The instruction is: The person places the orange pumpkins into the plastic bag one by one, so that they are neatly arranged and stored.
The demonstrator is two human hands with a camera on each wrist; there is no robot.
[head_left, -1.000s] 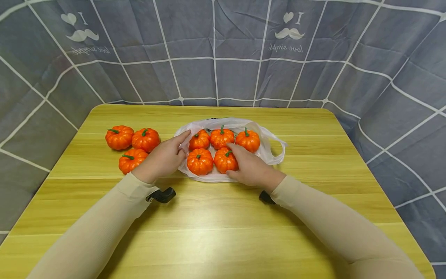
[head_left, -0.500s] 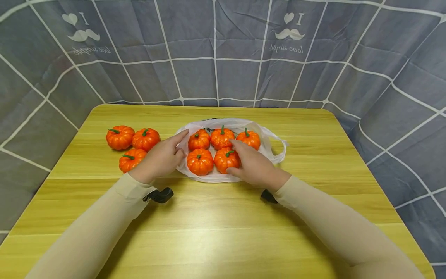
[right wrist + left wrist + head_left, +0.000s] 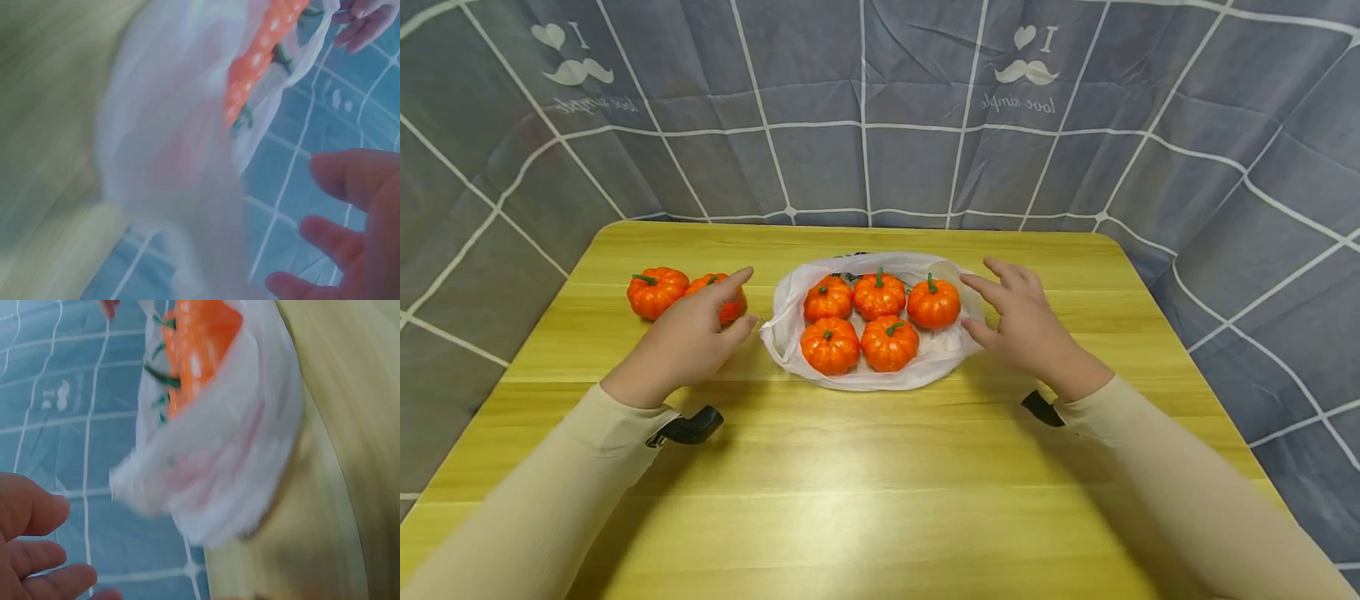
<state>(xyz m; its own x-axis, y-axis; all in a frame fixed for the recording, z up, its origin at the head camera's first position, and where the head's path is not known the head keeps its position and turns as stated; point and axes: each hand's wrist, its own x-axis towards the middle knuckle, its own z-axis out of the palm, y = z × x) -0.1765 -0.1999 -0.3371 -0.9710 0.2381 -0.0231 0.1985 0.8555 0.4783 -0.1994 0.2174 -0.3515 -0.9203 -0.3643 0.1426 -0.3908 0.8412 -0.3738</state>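
Note:
A white plastic bag (image 3: 868, 381) lies with its mouth spread wide on the table, with several small orange pumpkins (image 3: 830, 345) with green stems inside. My left hand (image 3: 688, 342) is left of the bag, fingers extended, holding nothing; in the left wrist view, its fingers (image 3: 37, 556) are apart from the bag. Beneath or behind that hand are loose pumpkins (image 3: 657, 292), partly covered. To the right, my right hand (image 3: 1030, 321) has its fingers spread beside the bag's right edge. In the right wrist view, the bag (image 3: 169, 150) hangs close to those fingers; whether they touch is unclear.
The wooden table (image 3: 865, 483) extends in front of the bag and to both sides. A grey curtain (image 3: 910, 167) with white grid lines surrounds its back and sides. Black straps (image 3: 696, 425) show at both wrists.
Both hands have moved outward: the left from the bag's left rim toward the loose pumpkins, the right off the front-right pumpkin to the bag's right side. The bag's left rim has spread outward.

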